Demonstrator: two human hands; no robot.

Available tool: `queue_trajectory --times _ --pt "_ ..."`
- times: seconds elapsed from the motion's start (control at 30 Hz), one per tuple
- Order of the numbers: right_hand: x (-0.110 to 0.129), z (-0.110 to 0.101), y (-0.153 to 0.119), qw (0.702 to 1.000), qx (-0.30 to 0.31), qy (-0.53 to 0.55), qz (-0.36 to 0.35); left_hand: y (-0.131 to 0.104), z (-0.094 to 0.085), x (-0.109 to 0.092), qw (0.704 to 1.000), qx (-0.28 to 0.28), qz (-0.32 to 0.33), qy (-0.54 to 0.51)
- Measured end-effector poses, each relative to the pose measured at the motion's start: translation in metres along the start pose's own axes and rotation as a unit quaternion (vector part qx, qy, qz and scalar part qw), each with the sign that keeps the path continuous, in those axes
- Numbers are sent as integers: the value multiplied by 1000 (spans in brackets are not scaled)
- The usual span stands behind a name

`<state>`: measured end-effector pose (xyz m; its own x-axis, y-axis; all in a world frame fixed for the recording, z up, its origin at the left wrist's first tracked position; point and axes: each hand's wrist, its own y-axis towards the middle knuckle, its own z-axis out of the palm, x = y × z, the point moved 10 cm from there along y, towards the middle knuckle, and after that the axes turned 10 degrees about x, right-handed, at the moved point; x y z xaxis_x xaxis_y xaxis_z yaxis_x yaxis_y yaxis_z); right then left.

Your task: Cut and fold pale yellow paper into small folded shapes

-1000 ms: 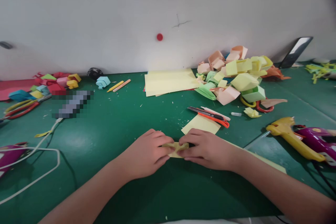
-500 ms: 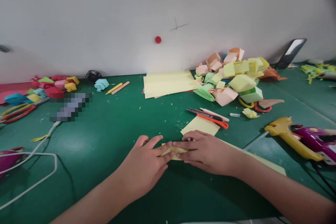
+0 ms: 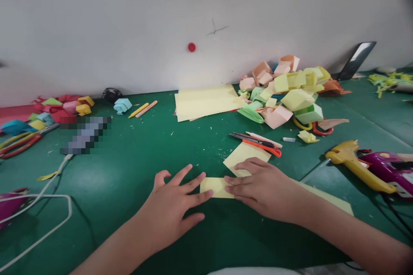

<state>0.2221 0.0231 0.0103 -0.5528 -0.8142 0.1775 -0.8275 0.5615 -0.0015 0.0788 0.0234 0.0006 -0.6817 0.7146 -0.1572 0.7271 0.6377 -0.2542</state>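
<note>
A small folded piece of pale yellow paper [image 3: 215, 187] lies flat on the green table [image 3: 135, 167] in front of me. My left hand [image 3: 174, 206] rests palm down with its fingers spread, fingertips touching the paper's left edge. My right hand [image 3: 263, 187] lies flat over the paper's right end, pressing it against the table. Just behind my right hand sits another square of yellow paper [image 3: 247, 154]. A longer yellow sheet [image 3: 325, 200] runs under my right forearm.
A red utility knife [image 3: 258, 142] lies behind the square. Farther back are stacked yellow sheets [image 3: 206, 101] and a heap of folded paper boxes [image 3: 287, 92]. Two glue guns [image 3: 371, 167] lie right. Scissors [image 3: 19, 144], paper shapes and a white cable [image 3: 41, 206] lie left.
Both hands went from pinching the paper between bunched fingers to lying flat. The left hand's fingers spread and drew back left, uncovering the flattened yellow piece.
</note>
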Motion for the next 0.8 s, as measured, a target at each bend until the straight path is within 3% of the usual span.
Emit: queue_trajectory --times 0.13,0.37,0.53,0.63,0.8 --pt "4 -4 -5 999 -29 -10 31 0 -2 -2 999 -37 2 13" --pt "3 -2 -3 994 -81 18 70 2 -11 -7 985 -173 4 16" --pt "-14 8 10 986 -32 105 125 11 -14 4 982 -180 0 -57" --pt "-17 7 12 976 -36 160 143 17 -15 13 977 -164 -3 -138" --pt "-28 5 17 944 -65 280 163 33 -22 27 930 -154 25 -334"
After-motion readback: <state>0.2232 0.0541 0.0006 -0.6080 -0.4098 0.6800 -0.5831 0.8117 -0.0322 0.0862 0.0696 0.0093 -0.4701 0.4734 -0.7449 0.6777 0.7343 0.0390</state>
